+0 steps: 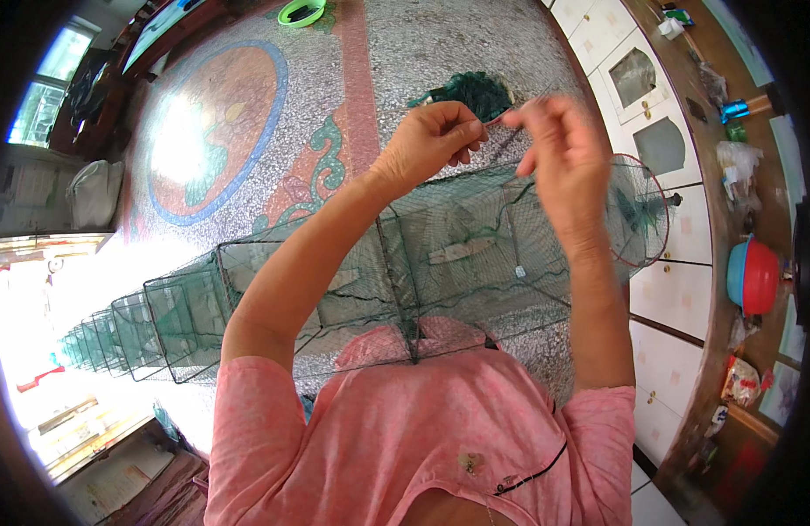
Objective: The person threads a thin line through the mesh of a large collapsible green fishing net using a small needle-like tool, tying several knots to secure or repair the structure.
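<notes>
Head view: left hand (440,140) pinches string (498,119); right hand (562,136) is blurry, can't tell. Net (462,232) is spread; string work seems unfinished.

So the left hand (444,140) sat between 12 and 1 o'clock, thumb and fingers pinched on a thin strand (496,120), and the right hand (562,153) was up near 2, fingertips close to that strand but too blurry to tell the grip. Below both, a long green mesh trap (457,228) with dark wire frames stretched from a reddish hoop (667,230) around 2:30 to its far end past 8. A dark green net bundle (473,90) lay at 1, on the speckled floor (457,39). Lime green bowl (315,17) at 11, oval floor medallion (234,105) at 10, white cabinets (672,294) and a red basin (761,277) at 3, pink shirt (405,412) at 6.
</notes>
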Demonstrator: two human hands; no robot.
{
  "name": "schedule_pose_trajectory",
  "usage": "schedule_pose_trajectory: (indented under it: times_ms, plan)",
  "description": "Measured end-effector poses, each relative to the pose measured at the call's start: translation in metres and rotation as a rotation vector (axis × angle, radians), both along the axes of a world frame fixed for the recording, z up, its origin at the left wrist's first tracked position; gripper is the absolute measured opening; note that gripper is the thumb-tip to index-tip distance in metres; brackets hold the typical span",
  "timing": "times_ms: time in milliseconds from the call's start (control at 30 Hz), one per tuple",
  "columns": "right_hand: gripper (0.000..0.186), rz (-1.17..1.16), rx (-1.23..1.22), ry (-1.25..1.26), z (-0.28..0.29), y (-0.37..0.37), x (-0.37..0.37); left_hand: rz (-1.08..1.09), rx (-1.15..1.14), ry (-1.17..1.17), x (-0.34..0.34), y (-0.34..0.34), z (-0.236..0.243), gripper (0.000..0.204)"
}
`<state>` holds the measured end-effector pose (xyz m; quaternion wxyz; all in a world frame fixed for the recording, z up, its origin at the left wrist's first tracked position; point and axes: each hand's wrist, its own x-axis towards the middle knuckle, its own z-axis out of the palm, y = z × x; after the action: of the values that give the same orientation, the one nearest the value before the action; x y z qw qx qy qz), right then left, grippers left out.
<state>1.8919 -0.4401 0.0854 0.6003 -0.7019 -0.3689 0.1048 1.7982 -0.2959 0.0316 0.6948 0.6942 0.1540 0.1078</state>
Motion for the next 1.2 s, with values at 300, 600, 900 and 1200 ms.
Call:
schedule_pose_trajectory:
  times_ms: [300,600,900,1200]
  plan:
    - [0.018,-0.047,0.468,0.0,0.078,-0.027,0.052,-0.085,0.293,0.036,0.0,-0.006,-0.006,0.015]
    - [0.022,0.118,0.541,0.187,0.093,-0.046,0.073,-0.277,0.511,-0.076,0.001,-0.011,0.007,0.016]
    - [0.018,0.001,0.311,0.028,0.073,-0.05,0.05,-0.143,0.241,-0.013,0.015,0.001,-0.002,0.021]
    - [0.016,0.119,-0.364,-0.125,0.004,-0.058,0.012,-0.082,0.086,0.13,0.028,0.006,0.0,0.018]
